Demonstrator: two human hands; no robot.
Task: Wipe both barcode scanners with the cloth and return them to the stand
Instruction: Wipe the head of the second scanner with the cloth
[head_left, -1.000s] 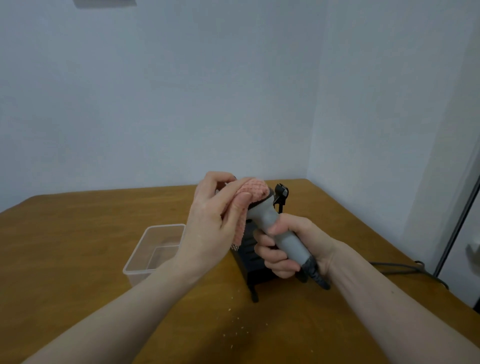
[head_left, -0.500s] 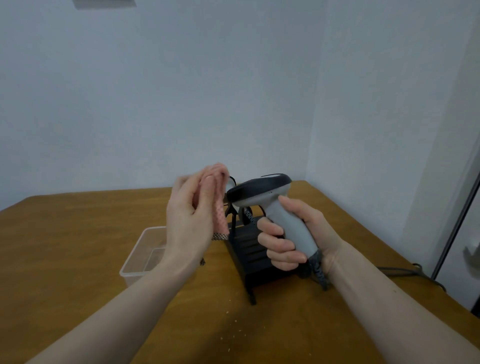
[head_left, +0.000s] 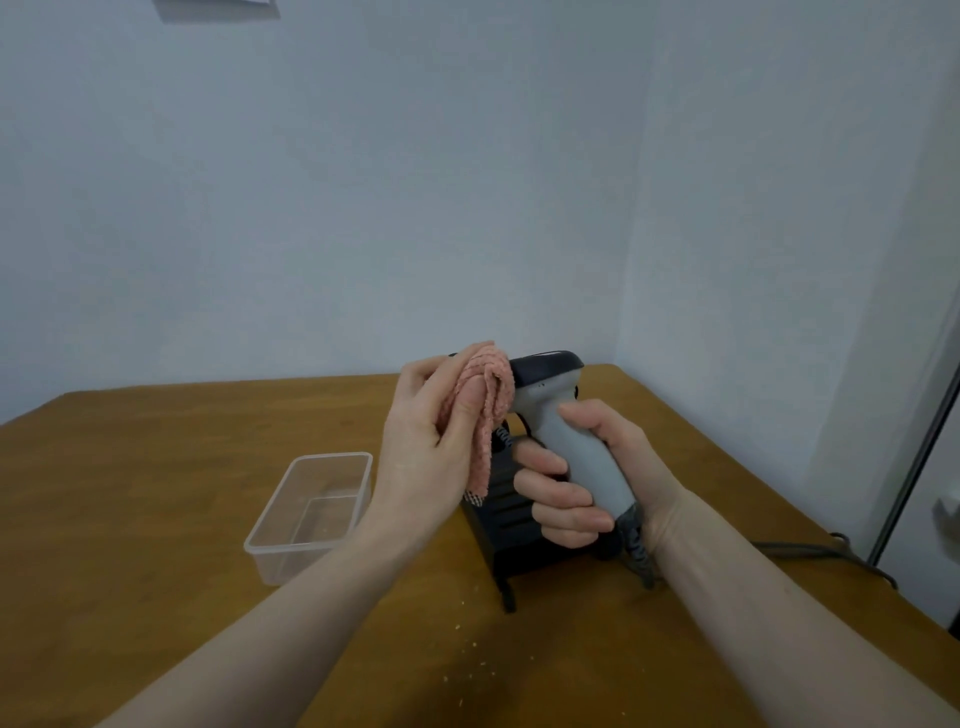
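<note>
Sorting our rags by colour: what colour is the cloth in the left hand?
Salmon pink cloth, waffle-textured; seen in the head view.

At frame centre, the right hand (head_left: 587, 478) grips a grey barcode scanner (head_left: 566, 431) by its handle while the left hand (head_left: 431, 441) presses a pink cloth (head_left: 485, 400) against its black head, above the black stand (head_left: 519, 525); a clear plastic container (head_left: 311, 514) sits to the left on the wooden table (head_left: 156, 493).

1. One view only, from a camera worn on the person's head; no second view to share any part of the scene.
2. It faces forward and slightly down, toward the corner where two pale walls meet behind the desk (head_left: 156, 467).
3. The wide-angle lens bends the wall lines at the right edge.
4. It sits close: both forearms enter from the bottom edge, and the left hand (head_left: 421, 447) and right hand (head_left: 587, 483) lie just below the frame's centre.
5. Walls fill the upper half; the desk fills the lower half.
</note>
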